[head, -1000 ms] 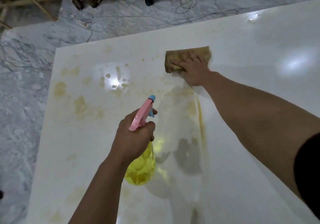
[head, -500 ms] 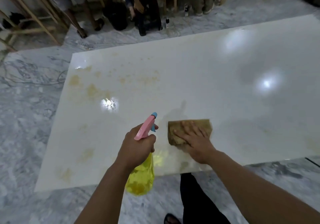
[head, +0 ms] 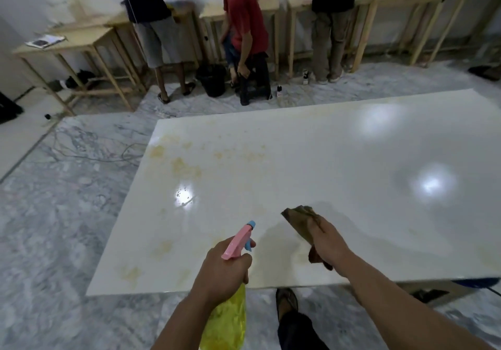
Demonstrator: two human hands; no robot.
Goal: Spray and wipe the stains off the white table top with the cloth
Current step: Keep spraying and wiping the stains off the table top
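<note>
Two hands are working in the head view: the left hand is gripping the yellow spray bottle, and the right hand is now lifting the bunched brown cloth off the white counter, where half a second ago it was pressing flat. Yellow stains are waiting at the far left, probably the next area to spray.

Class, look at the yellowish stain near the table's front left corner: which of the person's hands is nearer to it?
Left. The left hand, gripping the spray bottle, sits just right of the stain. The right hand, clutching the cloth, is further right, beyond the left one.
</note>
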